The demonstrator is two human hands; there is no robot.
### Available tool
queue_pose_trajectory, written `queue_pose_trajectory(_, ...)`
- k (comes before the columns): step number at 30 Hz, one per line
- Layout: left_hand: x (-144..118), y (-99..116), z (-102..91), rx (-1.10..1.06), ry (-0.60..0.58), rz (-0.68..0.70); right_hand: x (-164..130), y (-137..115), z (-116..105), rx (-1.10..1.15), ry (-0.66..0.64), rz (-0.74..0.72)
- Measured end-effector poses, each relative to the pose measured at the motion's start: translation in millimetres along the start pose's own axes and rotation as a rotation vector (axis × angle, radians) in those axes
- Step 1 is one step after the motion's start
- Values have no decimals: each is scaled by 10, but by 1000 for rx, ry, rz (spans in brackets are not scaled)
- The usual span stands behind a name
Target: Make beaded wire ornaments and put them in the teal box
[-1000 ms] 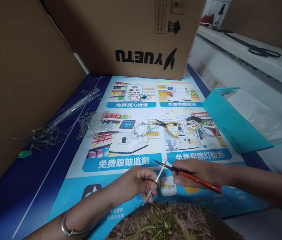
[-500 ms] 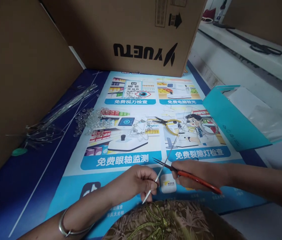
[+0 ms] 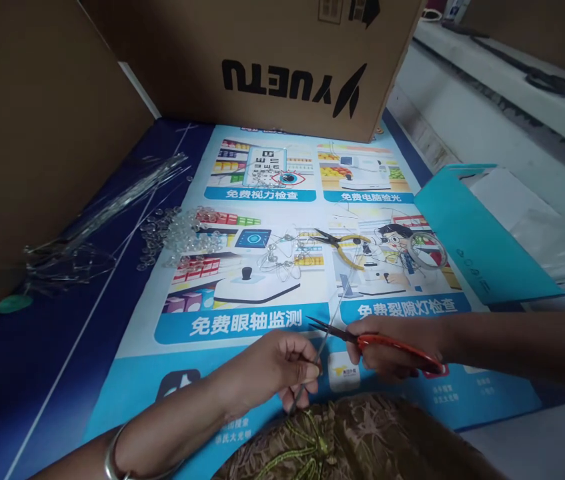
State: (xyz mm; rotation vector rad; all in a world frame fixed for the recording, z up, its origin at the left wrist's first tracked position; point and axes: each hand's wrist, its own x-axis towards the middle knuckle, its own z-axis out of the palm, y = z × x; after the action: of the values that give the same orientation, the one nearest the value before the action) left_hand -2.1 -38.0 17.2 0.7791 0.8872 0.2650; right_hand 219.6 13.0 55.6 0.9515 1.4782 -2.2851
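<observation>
- silvery wire strands (image 3: 320,347) run from the pinching left grip (image 3: 287,365) past the tips of red-handled scissors (image 3: 371,341); whether they touch is unclear
- the right grip (image 3: 399,328) is wrapped around those scissors; a careless squeeze could nick the left one, close by
- if the pinch loosens, the thin strands could splay
- a knock could scatter clear beads (image 3: 189,232), loose on the printed blue worktop (image 3: 47,340)
- a cardboard box (image 3: 282,40) stands beyond; a turquoise carton (image 3: 482,240) lies right, near a pale ledge (image 3: 487,64)
</observation>
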Motion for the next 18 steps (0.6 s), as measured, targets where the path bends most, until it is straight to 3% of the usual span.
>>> queue_pose_trajectory(3, 28, -20, -16, -16, -2, -21, 22, 21, -43, 238, -13, 125)
queue_pose_trajectory(9, 28, 6, -9, -34, 16, -57, 86, 182, -130, 410, -18, 216)
queue_pose_trajectory(18, 22, -13, -5, -14, 14, -51, 27, 95, -27, 234, 95, 167)
